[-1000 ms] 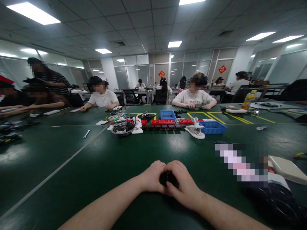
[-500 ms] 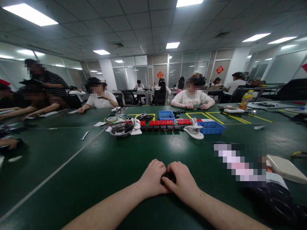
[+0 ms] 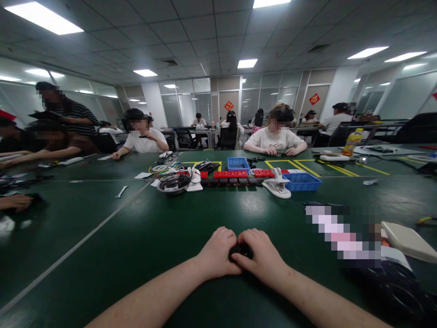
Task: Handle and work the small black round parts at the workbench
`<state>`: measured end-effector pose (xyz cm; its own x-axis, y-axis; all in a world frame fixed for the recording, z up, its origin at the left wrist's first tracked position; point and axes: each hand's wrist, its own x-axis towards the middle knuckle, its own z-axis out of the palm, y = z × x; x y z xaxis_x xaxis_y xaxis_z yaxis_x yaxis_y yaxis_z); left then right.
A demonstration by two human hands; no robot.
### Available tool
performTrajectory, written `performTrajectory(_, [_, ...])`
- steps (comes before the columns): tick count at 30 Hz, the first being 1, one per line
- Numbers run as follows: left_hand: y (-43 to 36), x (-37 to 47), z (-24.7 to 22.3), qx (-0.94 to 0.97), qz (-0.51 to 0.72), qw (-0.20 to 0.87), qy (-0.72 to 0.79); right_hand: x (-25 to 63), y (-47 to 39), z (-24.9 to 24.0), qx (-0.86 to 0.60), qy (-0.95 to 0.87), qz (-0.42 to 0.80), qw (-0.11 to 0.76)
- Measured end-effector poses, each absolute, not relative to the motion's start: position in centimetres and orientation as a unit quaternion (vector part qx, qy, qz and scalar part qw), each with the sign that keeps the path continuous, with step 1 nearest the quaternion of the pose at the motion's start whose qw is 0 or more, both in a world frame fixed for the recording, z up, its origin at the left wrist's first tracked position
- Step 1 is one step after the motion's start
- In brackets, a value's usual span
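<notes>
A small dark rounded object [image 3: 241,251] sits between my two hands, low in the middle of the view over the green table [image 3: 164,228]. My left hand [image 3: 220,251] is curled round its left side. From the right, my right hand [image 3: 261,254] wraps round it, with the thumb across its front. The fingers of both hands bend over the far side and nearly meet there. Most of the object is covered, so I cannot make out what it is.
Beyond my hands are red power strips [image 3: 230,174], blue bins [image 3: 302,181], a white clamp [image 3: 278,184] and a metal bowl [image 3: 173,184]. A wrench [image 3: 121,192] lies left; a beige case [image 3: 408,239] lies right. Several people sit around.
My hands have parted very slightly, and a bit more of the dark object shows between them. The view has shifted a little.
</notes>
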<state>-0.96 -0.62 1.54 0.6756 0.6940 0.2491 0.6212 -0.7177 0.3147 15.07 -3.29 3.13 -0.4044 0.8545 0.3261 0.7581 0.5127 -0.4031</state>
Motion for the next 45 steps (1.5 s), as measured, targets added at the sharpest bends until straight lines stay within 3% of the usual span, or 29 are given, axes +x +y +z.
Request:
performTrajectory(10, [0.9, -1.9, 0.7, 0.925, 0.177, 0.184, 0.28, 15.0, -4.0, 3.5, -0.325, -0.884, 0.172, 0.29])
performTrajectory(24, [0.0, -1.5, 1.7, 0.927, 0.141, 0.17, 0.303, 15.2, -4.7, 3.3, -0.287, -0.895, 0.122, 0.319])
performTrajectory(28, [-0.4, -1.2, 1.9, 0.926, 0.157, 0.146, 0.309, 15.5, -4.4, 3.7, -0.326, -0.873, 0.086, 0.353])
performTrajectory(36, [-1.1, -0.6, 1.4, 0.902, 0.149, 0.095, 0.395, 15.2, -3.9, 3.3, -0.445, -0.862, 0.003, 0.243])
performTrajectory(45, [-1.2, -0.5, 1.4, 0.905, 0.145, 0.085, 0.392, 14.8, -3.8, 2.5, -0.471, -0.848, 0.02, 0.242])
